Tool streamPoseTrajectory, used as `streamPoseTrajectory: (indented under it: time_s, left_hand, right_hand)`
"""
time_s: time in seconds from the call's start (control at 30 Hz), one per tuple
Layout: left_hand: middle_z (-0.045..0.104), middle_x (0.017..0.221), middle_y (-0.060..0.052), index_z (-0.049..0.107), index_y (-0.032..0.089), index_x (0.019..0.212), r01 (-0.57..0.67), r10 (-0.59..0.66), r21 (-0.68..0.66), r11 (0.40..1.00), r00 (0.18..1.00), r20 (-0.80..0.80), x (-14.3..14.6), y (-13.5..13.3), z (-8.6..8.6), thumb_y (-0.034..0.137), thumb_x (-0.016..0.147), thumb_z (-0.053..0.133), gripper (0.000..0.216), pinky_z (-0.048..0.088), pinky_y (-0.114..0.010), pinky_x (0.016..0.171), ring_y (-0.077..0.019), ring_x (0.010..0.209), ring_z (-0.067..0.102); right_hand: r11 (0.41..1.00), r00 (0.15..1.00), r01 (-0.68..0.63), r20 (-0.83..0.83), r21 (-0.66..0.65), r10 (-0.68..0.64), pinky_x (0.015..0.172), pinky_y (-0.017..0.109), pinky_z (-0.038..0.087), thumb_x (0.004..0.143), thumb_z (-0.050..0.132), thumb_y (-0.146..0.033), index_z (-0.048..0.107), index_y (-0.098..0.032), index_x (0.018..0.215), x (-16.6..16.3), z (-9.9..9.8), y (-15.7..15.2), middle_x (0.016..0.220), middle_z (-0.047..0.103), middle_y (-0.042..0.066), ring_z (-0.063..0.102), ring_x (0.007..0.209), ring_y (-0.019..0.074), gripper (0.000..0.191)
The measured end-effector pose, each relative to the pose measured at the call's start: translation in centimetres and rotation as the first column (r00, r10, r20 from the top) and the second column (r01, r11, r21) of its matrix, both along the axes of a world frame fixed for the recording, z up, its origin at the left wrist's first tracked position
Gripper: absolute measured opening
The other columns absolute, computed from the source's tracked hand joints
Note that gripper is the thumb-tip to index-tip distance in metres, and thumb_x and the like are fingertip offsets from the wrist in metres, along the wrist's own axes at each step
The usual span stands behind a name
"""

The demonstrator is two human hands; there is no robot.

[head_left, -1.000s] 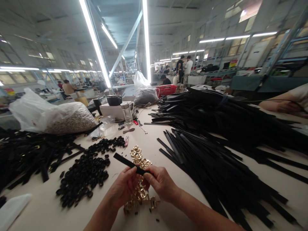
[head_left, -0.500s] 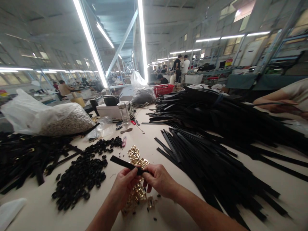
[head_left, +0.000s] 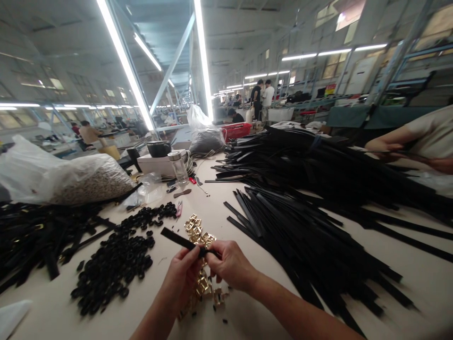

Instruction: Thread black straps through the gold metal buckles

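Observation:
A short black strap [head_left: 177,237] is pinched between both hands above the table, its free end pointing up and left. My left hand [head_left: 184,269] grips it from below with the thumb on top. At its near end, the fingers of my right hand [head_left: 230,264] are closed around the strap; whatever else they may hold there is hidden. Beneath and beyond the hands lies a heap of gold metal buckles [head_left: 195,226], partly covered by my fingers. A pile of small black loops [head_left: 116,259] spreads to the left of my left hand.
Long black straps [head_left: 283,236] lie fanned out on the right, with a larger bundle [head_left: 318,160] behind. At the left are finished-looking black straps [head_left: 28,236] and a plastic bag [head_left: 88,179]. A glass jar [head_left: 178,167] and pink snips [head_left: 179,208] stand farther back. A co-worker's arm [head_left: 392,141] is at right.
The view has shifted slightly, so the table's contents sit a little farther left. Both hands keep their hold on the strap, nearly unmoved. The co-worker's hands at right have shifted.

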State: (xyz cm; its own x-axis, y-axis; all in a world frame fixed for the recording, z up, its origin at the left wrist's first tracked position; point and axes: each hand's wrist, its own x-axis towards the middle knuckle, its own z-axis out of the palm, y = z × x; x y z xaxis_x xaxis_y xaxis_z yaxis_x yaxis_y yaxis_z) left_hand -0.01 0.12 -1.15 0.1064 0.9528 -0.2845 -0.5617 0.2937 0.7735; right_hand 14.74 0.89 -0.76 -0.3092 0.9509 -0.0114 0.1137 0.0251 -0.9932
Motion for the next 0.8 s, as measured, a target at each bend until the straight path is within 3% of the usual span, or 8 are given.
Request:
streamPoseTrajectory:
  time_s: [0.13,0.3,0.53,0.8]
  left_hand:
    - [0.051,0.047,0.007,0.07,0.012,0.076,0.055,-0.046,-0.078,0.995,0.993,0.106,-0.1,-0.1,0.1,0.031,0.06,0.09,0.032,0.044,-0.011,0.043,-0.0028,0.04,0.048]
    - [0.062,0.061,0.001,0.073,0.01,0.088,0.135,-0.135,-0.039,0.99,0.991,0.001,-1.0,0.0,0.9,0.029,0.059,0.091,0.039,0.046,-0.01,0.046,-0.0028,0.046,0.051]
    - [0.064,0.066,-0.002,0.073,0.01,0.089,0.179,-0.176,0.015,0.984,0.979,-0.099,-2.1,0.3,0.9,0.03,0.065,0.088,0.034,0.045,-0.011,0.048,-0.0044,0.051,0.051]
    - [0.06,0.067,0.0,0.069,0.013,0.086,0.324,-0.323,0.024,0.946,0.946,-0.036,-2.5,0.2,0.7,0.029,0.077,0.078,0.02,0.042,-0.009,0.046,-0.0032,0.049,0.05]
  right_hand:
    - [0.974,0.971,-0.184,-0.178,-0.131,0.159,0.037,0.017,0.045,0.076,0.056,-0.025,0.063,-0.014,0.075,0.1,-0.1,0.5,0.051,0.057,-0.003,0.053,0.04,0.0085,0.013]
    - [0.964,0.958,-0.233,-0.202,-0.131,0.204,0.04,0.017,0.047,0.077,0.06,-0.029,0.067,-0.012,0.081,0.7,0.1,0.6,0.054,0.059,-0.002,0.054,0.042,0.0084,0.019]
    - [0.938,0.917,-0.33,-0.271,-0.103,0.293,0.042,0.018,0.046,0.081,0.061,-0.046,0.068,-0.01,0.095,1.0,0.4,0.4,0.06,0.06,0.0,0.053,0.046,0.0081,0.04]
    - [0.882,0.91,-0.388,-0.261,-0.268,0.322,0.041,0.017,0.043,0.073,0.061,-0.031,0.066,-0.011,0.082,1.0,0.6,0.6,0.054,0.06,-0.001,0.053,0.042,0.008,0.022]
